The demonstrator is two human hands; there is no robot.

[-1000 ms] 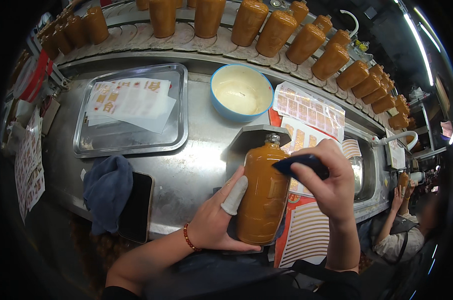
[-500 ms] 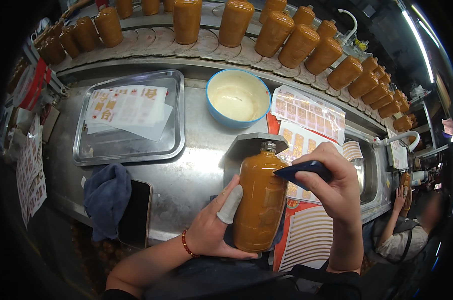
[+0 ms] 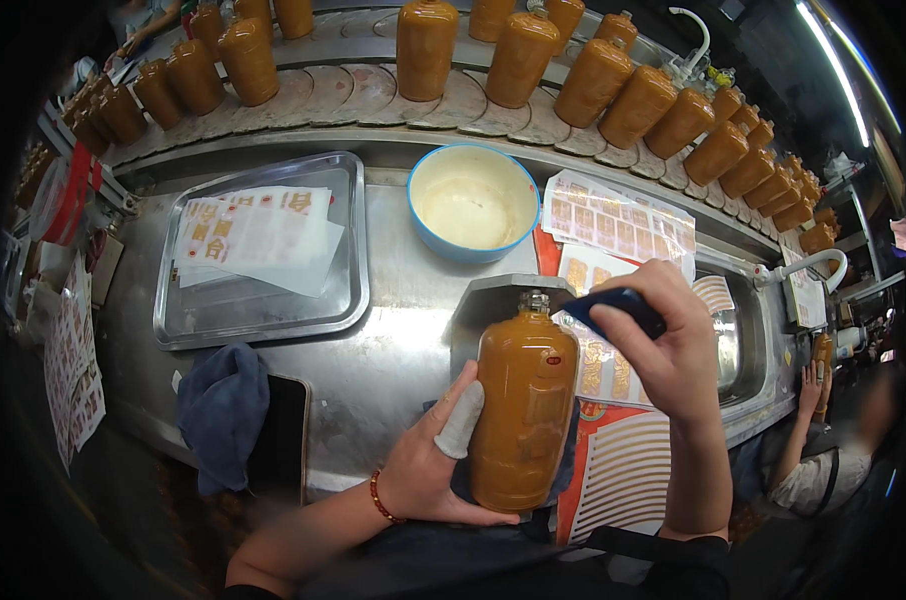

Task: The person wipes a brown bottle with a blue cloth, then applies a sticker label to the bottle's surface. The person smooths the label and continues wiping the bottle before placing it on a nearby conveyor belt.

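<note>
A glossy brown bottle [image 3: 521, 430] with a clear glass neck stands in front of me, tilted slightly, with a small red oval sticker [image 3: 554, 360] on its upper shoulder. My left hand [image 3: 443, 455] wraps round its left side and base; one finger wears a pale finger cot [image 3: 461, 422]. In my right hand [image 3: 668, 335] is a dark blue scraper [image 3: 621, 308], pinched between thumb and fingers. Its pointed tip hangs just right of the bottle's neck, apart from the sticker. Behind the neck is a grey metal angled stand [image 3: 483, 300].
A blue-rimmed bowl [image 3: 473, 205] sits ahead, left of sticker sheets [image 3: 623, 225]. At left are a metal tray [image 3: 303, 325] with decal sheets, a blue cloth [image 3: 223, 410] and a dark phone-like slab [image 3: 286, 430]. A conveyor [image 3: 323, 100] carries brown bottles; a sink [image 3: 738, 350] and co-worker [image 3: 823, 470] are right.
My right hand has lifted the scraper off the bottle's shoulder, up toward the neck, uncovering the red sticker. Bottles on the conveyor have shifted right. My left hand keeps its grip.
</note>
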